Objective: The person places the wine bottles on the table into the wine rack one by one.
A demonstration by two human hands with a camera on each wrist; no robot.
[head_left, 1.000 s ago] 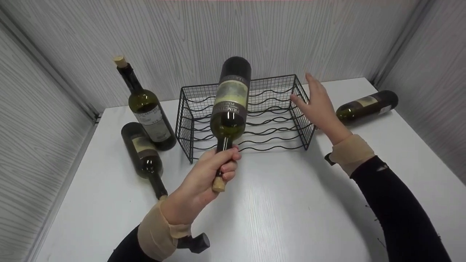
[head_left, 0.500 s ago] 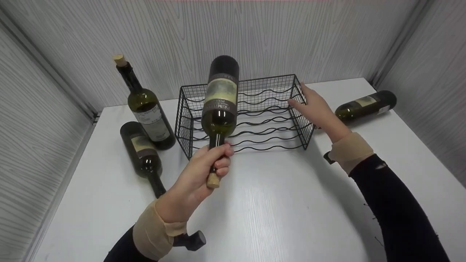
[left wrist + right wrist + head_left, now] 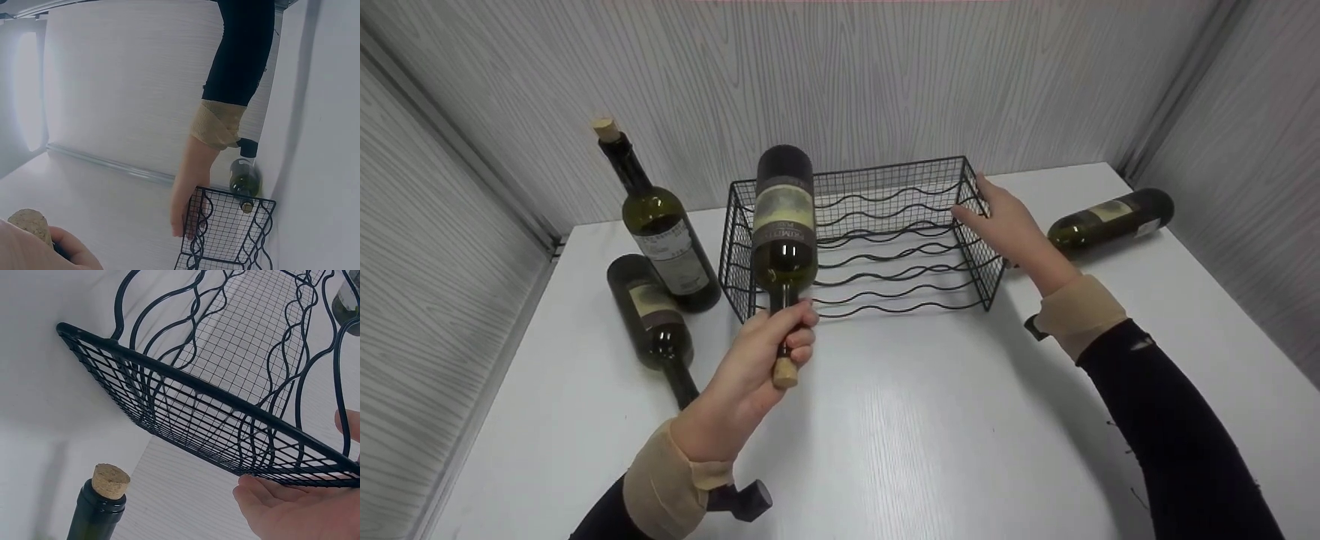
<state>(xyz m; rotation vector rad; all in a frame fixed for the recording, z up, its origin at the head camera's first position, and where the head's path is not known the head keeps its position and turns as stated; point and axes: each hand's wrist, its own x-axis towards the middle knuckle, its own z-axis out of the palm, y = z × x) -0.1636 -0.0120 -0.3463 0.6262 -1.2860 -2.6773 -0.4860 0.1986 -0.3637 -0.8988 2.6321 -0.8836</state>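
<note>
My left hand [image 3: 750, 360] grips a dark green wine bottle [image 3: 784, 214] by its neck, the corked end toward me and the base pointing up and away. In the left wrist view only its cork [image 3: 31, 224] shows beside the fingers. Behind it, a black wire wine rack [image 3: 885, 174] with wavy rails stands on the table, its left part hidden by the bottle. My right hand [image 3: 1011, 226] holds the rack's right mesh side, thumb on the inner side. In the right wrist view its fingers [image 3: 281, 498] lie along the outside of the mesh.
Left of the rack stands a corked bottle [image 3: 671, 247], and another bottle [image 3: 656, 315] lies in front of it. A third bottle [image 3: 1114, 217] lies at the right, its neck toward the rack. Pale panels [image 3: 870, 82] enclose the white table [image 3: 915, 427].
My left hand has carried the bottle leftward, and the bottle's base has dipped a little, over the rack's left part. My right hand has closed in on the rack's right side.
</note>
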